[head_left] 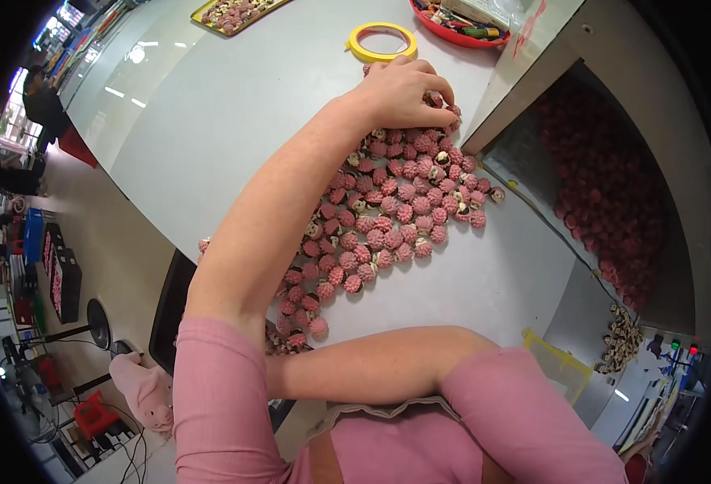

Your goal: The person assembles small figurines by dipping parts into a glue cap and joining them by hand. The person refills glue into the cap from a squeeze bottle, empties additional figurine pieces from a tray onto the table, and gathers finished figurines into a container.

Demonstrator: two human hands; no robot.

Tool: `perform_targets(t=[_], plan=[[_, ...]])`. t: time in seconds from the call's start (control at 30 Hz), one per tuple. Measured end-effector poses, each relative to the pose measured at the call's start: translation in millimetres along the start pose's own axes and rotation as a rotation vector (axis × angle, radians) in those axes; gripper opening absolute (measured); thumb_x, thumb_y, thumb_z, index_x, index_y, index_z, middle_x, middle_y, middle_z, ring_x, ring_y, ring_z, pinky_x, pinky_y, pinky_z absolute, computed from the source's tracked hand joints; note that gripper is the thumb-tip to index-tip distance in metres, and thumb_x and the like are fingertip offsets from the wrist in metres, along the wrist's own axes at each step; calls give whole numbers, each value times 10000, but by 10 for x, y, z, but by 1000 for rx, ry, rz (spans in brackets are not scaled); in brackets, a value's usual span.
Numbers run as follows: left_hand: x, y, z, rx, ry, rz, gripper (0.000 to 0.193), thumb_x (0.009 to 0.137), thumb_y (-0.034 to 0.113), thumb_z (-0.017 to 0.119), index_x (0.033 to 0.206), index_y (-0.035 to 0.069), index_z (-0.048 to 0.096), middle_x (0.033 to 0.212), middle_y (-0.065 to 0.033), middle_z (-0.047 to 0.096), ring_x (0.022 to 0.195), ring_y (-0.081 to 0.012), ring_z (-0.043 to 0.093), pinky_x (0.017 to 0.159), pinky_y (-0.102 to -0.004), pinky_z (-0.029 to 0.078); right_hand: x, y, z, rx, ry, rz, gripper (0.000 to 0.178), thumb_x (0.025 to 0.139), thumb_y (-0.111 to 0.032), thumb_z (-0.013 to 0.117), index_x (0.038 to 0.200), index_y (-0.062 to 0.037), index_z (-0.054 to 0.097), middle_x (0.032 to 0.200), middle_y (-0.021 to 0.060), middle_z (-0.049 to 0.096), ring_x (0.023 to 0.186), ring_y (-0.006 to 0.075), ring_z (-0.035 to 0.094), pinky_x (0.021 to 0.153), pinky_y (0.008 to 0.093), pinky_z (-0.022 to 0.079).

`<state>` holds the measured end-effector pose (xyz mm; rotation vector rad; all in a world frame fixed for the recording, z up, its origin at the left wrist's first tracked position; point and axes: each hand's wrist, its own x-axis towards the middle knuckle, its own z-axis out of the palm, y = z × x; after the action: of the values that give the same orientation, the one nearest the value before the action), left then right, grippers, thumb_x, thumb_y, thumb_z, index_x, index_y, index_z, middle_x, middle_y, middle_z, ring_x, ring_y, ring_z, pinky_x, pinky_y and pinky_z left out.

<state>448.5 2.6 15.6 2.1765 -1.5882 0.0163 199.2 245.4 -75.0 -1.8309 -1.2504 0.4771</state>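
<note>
Across the white table spreads a pile of small pink ruffled dome-shaped pieces [408, 194], some showing cream and dark undersides. My left hand [404, 93] reaches over the far end of the pile. Its fingers and thumb curl round a few of these pieces, partly hidden under the palm. My right forearm [372, 367] crosses near the table's front edge toward the left. Behind my left arm its hand is hidden, near more pieces [318, 326] at the pile's near end.
A yellow tape roll [354, 44] lies just beyond my left hand. Farther back are a yellow-rimmed tray [225, 32] of pieces and a red bowl [452, 34] of odds and ends. On the right, a grey-walled bin [525, 89] holds many pink pieces; cream-and-dark pieces [620, 339] lie nearby.
</note>
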Motion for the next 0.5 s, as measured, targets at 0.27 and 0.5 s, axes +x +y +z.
perform_targets(t=[0.27,0.5], plan=[[-467,-174,-70,21,86,-119,319,670,422,628,911,221,688,1032,-53,612,1075,-285,525,905,-460,388,356,250,653,14,204,-22,396,789,-201,594,1162,-70,624,1210,116,612,1060,303,601,819,426,499],[-1272,-156,-397,-3,102,-222,241,723,278,619,921,150,670,960,-43,609,1011,-254,524,921,-380,391,-13,-289,-350,-225,-431,199,191,795,-114,591,928,-80,723,1003,114,692,947,253,664,750,382,529]])
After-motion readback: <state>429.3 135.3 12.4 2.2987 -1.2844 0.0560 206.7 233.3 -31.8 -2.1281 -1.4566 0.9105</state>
